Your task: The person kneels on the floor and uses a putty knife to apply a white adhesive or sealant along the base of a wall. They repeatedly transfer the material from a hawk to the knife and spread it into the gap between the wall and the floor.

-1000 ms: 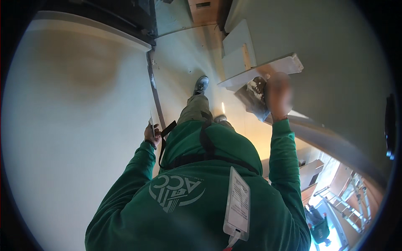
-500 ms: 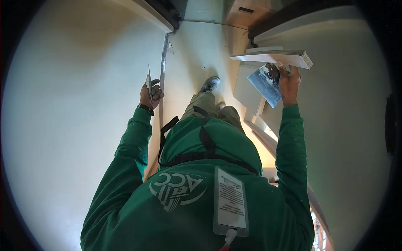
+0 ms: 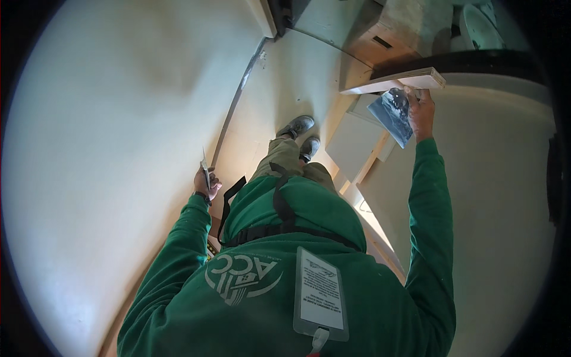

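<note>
On the left, my left hand (image 3: 206,183) is closed around a thin flat-bladed tool (image 3: 204,163), seen nearly edge-on with its tip pointing away from me; it looks like a putty knife. My right hand (image 3: 422,114), out to the far right, grips a long white layered board (image 3: 395,81), whose stacked edges show at its right end. Just below the board, against the same fingers, is a blue-grey square sheet (image 3: 391,115) with dark and white smears. Whether it is a blade or a loose sheet I cannot tell.
A broad pale wall (image 3: 119,119) runs along my left, with a dark strip (image 3: 233,107) at its foot. More pale panels (image 3: 355,140) lean at the right. A wooden box (image 3: 380,44) with a dark slot and a white basin (image 3: 480,27) stand at the far right.
My left hand has come lower and slightly left with its tool. The right hand has shifted a little right with the board. My view has turned, bringing the basin and both shoes into sight.
</note>
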Tool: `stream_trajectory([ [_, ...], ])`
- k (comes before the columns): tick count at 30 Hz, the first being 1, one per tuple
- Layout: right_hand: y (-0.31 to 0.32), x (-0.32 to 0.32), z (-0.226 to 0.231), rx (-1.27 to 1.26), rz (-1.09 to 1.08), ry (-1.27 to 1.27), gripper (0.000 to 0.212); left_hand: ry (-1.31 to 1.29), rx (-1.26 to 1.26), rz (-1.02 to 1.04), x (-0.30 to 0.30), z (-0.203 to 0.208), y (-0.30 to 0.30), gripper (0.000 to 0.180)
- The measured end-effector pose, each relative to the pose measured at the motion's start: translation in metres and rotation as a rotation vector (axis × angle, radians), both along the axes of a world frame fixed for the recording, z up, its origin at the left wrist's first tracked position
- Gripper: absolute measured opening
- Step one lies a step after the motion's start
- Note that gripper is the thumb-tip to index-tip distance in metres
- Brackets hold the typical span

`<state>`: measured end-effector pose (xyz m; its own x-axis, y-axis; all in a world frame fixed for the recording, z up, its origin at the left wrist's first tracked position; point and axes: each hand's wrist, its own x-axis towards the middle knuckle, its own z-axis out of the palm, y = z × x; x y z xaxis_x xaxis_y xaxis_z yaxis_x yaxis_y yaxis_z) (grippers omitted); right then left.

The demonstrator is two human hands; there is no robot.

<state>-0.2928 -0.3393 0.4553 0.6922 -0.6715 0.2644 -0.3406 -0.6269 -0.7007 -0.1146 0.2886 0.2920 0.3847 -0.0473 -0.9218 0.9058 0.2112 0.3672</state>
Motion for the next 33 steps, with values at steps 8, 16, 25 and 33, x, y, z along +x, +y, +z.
stream_trajectory([
  [8, -0.021, 0.019, -0.007, 0.013, 0.212, 0.015, 0.03, -0.094, -0.176, 0.163, -0.076, 0.009, -0.001, 0.046],
  [16, -0.037, 0.025, -0.014, -0.014, 0.318, 0.01, 0.031, -0.116, -0.128, 0.266, -0.114, 0.019, -0.027, 0.039],
  [25, -0.043, 0.035, -0.026, 0.105, 0.475, -0.167, 0.036, -0.187, -0.062, 0.292, -0.153, 0.005, -0.048, 0.039],
  [33, -0.038, 0.047, -0.001, -0.084, 0.565, -0.107, 0.04, -0.363, -0.228, 0.322, -0.213, 0.013, -0.066, 0.038],
])
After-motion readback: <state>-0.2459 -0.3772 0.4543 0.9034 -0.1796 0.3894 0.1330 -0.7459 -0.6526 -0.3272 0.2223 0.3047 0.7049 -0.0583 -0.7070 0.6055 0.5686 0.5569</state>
